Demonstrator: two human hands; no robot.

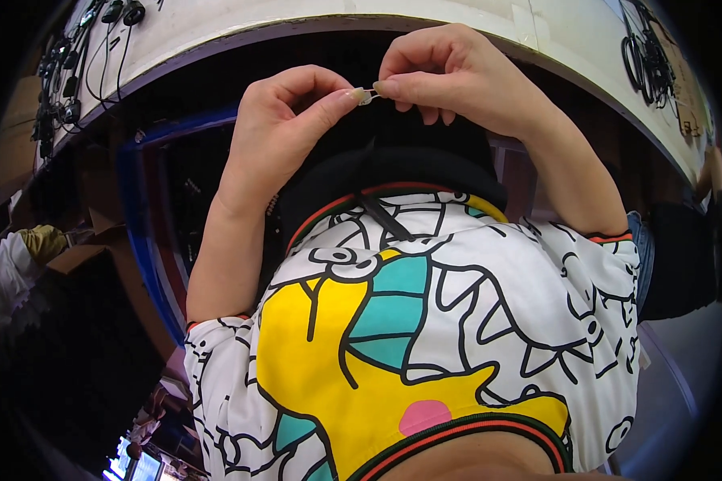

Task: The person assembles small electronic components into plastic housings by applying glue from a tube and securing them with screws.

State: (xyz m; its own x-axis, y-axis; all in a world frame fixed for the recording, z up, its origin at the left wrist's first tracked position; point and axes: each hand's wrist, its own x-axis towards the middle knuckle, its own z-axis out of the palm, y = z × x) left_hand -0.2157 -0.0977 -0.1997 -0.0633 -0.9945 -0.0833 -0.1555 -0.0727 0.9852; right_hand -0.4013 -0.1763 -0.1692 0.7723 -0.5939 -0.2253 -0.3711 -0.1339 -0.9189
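Observation:
Between my two hands is a tiny pale, whitish piece with a thin wire-like loop (pixel 368 98); it is too small to tell its kind. My left hand (pixel 285 116) pinches one end of it between thumb and forefinger. The thumb and forefinger of my right hand (pixel 441 78) close on the other end, with the remaining fingers curled below. Both hands are held up over my dark-clothed lap, just short of the table edge.
A long white table (pixel 313 42) curves across the far side. Bundled black cables and adapters (pixel 74 72) lie at its left end, and a coiled black cable (pixel 648 64) sits at its right end. A blue-edged frame (pixel 140 200) and cardboard (pixel 108 252) stand at the left.

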